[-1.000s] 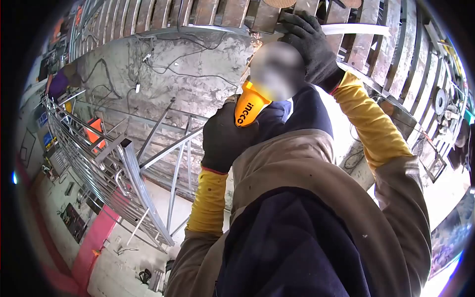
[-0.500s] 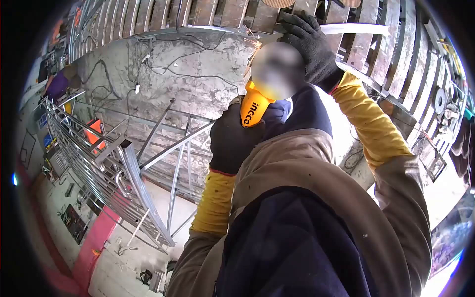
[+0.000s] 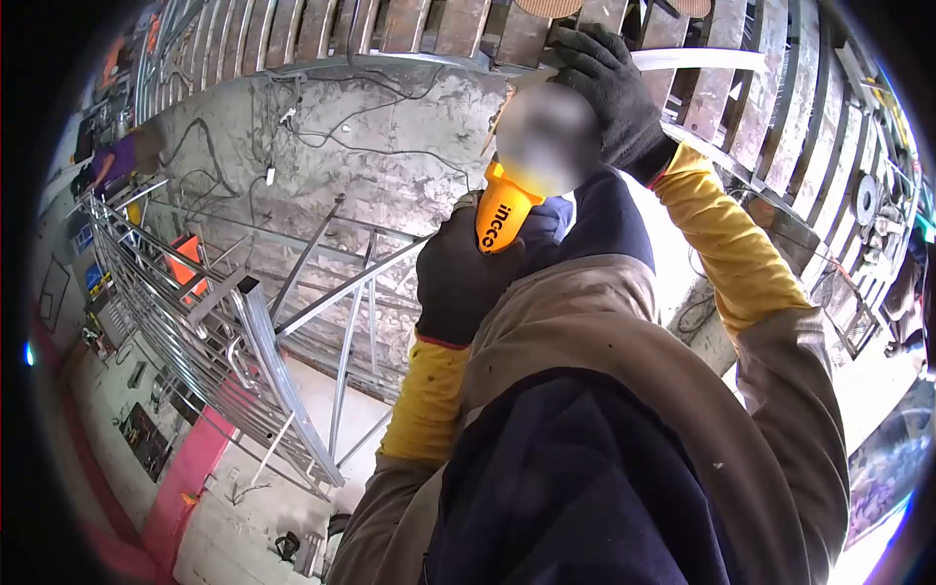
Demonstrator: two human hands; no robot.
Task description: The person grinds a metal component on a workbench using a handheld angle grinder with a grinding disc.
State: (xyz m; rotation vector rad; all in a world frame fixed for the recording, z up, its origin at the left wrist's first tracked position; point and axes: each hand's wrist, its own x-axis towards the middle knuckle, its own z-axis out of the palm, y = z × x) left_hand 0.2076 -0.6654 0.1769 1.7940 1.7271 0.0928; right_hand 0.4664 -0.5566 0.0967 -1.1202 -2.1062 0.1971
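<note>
My left hand, in a dark glove, is wrapped round the yellow body of an angle grinder marked "ingco". A round blur hides most of the grinder's head, including where the disc meets the work. Beyond it my right hand, gloved too, lies over a pale metal strip at the edge of the slatted metal bench. Its fingers curl over the strip, which sticks out to the right; the thumb is hidden.
A welded metal frame of bars and tubes stands on the left. Cables run across the stained floor. Another person in purple is at far left. A grey disc lies on the bench at right.
Sparks flew at the grinder's head half a second ago; none show now. My left hand and the grinder have shifted slightly right. My right hand stays put.
</note>
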